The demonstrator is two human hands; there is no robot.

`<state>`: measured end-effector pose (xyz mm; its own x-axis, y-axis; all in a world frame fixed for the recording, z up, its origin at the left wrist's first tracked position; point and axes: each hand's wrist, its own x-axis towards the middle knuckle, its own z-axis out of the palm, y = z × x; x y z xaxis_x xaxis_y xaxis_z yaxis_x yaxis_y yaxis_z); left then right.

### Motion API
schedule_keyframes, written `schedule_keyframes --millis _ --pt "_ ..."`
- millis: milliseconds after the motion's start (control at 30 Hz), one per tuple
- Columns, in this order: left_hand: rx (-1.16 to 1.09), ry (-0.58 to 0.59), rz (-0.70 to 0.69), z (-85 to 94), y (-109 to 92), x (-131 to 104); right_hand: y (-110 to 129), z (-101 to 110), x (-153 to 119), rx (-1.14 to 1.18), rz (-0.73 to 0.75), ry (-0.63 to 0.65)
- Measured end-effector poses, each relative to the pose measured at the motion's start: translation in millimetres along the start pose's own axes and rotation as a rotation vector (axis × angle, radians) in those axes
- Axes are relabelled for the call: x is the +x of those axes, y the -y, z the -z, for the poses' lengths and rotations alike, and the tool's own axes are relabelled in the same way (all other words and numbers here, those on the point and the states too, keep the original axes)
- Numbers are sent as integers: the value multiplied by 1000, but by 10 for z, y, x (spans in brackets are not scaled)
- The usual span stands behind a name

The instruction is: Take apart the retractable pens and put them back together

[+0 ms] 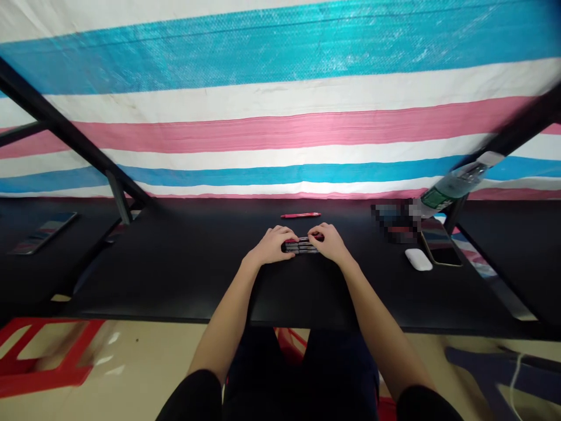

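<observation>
A small row of pens (301, 246), dark and clear with a red one at the far side, lies side by side on the black tabletop (184, 263). My left hand (270, 245) closes on their left ends, thumb along the near side. At the right ends, my right hand (332, 242) has its thumb and fingers pinched on the pens, the red one among them. Fingers cover both ends of the row. Just beyond it, a separate red pen (300, 215) rests flat, untouched by either hand.
To the right are a white earbud case (418, 259), a phone (442, 244), a tilted plastic bottle (453, 187) and a blurred-out item. A striped sheet (280, 131) hangs behind the table. Slanted black bars (79, 137) flank it. A red stool (48, 377) stands lower left.
</observation>
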<state>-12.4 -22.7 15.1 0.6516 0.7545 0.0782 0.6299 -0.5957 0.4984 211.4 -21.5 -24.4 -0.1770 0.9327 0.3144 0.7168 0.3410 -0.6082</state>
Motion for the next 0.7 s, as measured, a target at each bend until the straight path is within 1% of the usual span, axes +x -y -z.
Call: schedule_keyframes --millis 100,333,433,500,600,700 --pt "9 -77 38 -53 17 24 -3 -12 -9 -11 -1 -10" --pt "70 -285 152 -203 73 109 -60 -70 -15 -7 16 -91" --pt "60 -361 182 -235 85 121 -79 -96 -20 -10 5 -113" --pt "37 -376 178 -228 98 113 -90 -100 -23 -24 -13 -122" --pt "25 -363 177 -185 126 85 -106 -90 -24 -43 -34 -137" --pt "54 -389 242 -152 152 68 -120 -81 -21 -63 -62 -168"
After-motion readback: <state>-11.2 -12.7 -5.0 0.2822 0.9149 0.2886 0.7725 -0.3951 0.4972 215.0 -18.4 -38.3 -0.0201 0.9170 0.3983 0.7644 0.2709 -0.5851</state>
